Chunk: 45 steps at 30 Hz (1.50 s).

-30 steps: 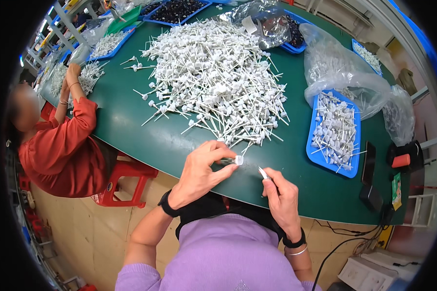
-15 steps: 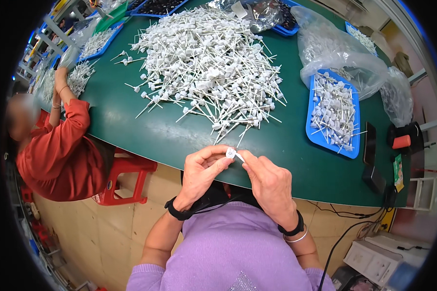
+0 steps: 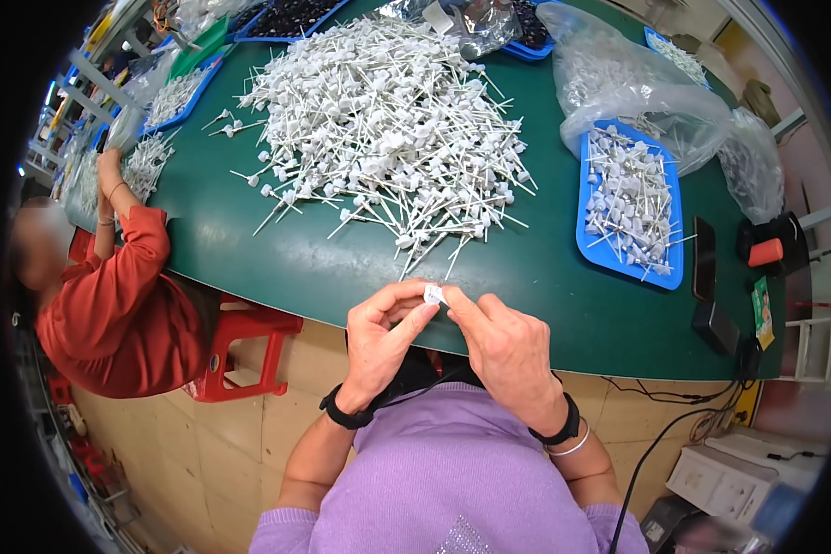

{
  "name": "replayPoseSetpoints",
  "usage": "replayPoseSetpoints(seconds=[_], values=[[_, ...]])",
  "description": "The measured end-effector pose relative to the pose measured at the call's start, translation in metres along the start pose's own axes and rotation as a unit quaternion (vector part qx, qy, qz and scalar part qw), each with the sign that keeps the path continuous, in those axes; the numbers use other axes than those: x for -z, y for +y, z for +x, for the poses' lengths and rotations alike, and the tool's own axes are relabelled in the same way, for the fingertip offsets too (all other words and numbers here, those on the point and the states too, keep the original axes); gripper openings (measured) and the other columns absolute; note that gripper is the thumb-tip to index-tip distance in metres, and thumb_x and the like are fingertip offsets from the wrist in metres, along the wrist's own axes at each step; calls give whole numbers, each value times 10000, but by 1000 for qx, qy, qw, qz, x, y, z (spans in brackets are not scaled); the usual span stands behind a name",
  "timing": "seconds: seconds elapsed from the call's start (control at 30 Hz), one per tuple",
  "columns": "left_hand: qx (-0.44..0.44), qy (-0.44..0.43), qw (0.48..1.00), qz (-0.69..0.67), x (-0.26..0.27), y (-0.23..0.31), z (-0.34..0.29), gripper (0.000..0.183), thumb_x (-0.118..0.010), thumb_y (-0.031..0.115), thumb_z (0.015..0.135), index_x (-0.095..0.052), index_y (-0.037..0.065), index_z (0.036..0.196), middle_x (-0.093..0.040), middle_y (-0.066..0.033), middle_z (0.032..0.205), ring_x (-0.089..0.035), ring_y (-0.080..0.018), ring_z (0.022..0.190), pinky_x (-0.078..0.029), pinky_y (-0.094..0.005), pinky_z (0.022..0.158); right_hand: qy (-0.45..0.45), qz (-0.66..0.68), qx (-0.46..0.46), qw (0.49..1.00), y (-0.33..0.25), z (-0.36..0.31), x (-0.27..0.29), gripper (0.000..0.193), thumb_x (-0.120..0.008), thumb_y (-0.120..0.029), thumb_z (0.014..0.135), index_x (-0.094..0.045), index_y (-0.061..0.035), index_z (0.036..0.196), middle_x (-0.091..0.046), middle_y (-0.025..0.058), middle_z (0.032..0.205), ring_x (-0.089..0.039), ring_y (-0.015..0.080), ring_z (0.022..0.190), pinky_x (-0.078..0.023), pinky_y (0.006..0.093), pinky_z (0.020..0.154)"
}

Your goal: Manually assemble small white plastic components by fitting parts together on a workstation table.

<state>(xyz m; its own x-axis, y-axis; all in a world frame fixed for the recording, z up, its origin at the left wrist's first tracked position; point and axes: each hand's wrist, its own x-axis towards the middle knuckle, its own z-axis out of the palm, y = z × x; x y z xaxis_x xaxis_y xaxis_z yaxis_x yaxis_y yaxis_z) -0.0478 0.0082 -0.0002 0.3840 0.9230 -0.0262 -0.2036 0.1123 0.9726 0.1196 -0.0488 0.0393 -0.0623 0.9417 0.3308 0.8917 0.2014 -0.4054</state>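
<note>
I have the left hand [image 3: 377, 340], fingers clamped on a small white piece [image 3: 433, 295] over the desk [image 3: 291, 272]. The right hand [image 3: 510, 343] meets it; whether those fingers grip, I can't tell.

Here's my table now, a broad green top [image 3: 277, 263] with a curved near edge, and right ahead of me it's a great heap of white-headed, thin-stemmed pieces [image 3: 388, 129], stems jutting every way, a few strays off its left side! Over to my right, a blue tray [image 3: 603, 257] loaded with more of the same, and a clear plastic bag [image 3: 577, 55] slumping against its far end. Beside that tray lies a dark, flat slab [image 3: 704, 254], with a black box [image 3: 714, 326] just nearer me. Up at the far side, a blue tray of dark pieces [image 3: 291, 28], and left of it, another blue tray [image 3: 192, 103] holding white pieces!
</note>
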Motion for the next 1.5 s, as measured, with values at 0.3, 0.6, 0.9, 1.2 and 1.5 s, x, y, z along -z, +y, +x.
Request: replayPoseSetpoints(seconds=[0.3,0.6,0.9,1.2,1.5], values=[[0,13,999,-35,-2,-6,-2,257,-657,-43,920,-649,-52,1177,-693,-112,1148,-670,-150,1031,-532,-271,928,-15,53,-27,998,-2,-4,-4,404,-641,-40,857,-601,-121,1250,-576,103,743,-640,302,553,-504,406,478],[7,10,998,-55,-1,-7,-2,262,-656,-30,918,-643,-49,1180,-689,-128,1172,-669,-159,1034,-542,-279,877,-5,62,-21,998,-4,2,0,264,-651,-132,923,-621,-109,1184,-574,104,711,-630,318,549,-487,409,465],[-1,7,998,-54,-1,-8,-1,267,-638,-63,925,-632,-63,1192,-679,-125,1178,-665,-165,1059,-528,-281,947,-6,78,-20,997,-3,5,-2,227,-641,-101,922,-623,-93,1148,-574,117,709,-623,332,554,-489,416,478],[-48,31,989,139,4,-4,0,254,-661,-40,906,-683,-22,1159,-673,-116,1150,-656,-129,993,-516,-248,883,-5,111,-16,994,0,8,-1,191,-641,-89,922,-627,-80,1112,-570,121,688,-623,333,572,-483,421,484],[10,24,998,51,1,3,1,243,-646,-1,938,-682,-16,1178,-721,-89,1063,-673,-116,991,-516,-249,900,-12,223,-11,975,12,10,-9,134,-621,-103,941,-629,-51,1063,-616,176,692,-621,387,632,-453,457,528]])
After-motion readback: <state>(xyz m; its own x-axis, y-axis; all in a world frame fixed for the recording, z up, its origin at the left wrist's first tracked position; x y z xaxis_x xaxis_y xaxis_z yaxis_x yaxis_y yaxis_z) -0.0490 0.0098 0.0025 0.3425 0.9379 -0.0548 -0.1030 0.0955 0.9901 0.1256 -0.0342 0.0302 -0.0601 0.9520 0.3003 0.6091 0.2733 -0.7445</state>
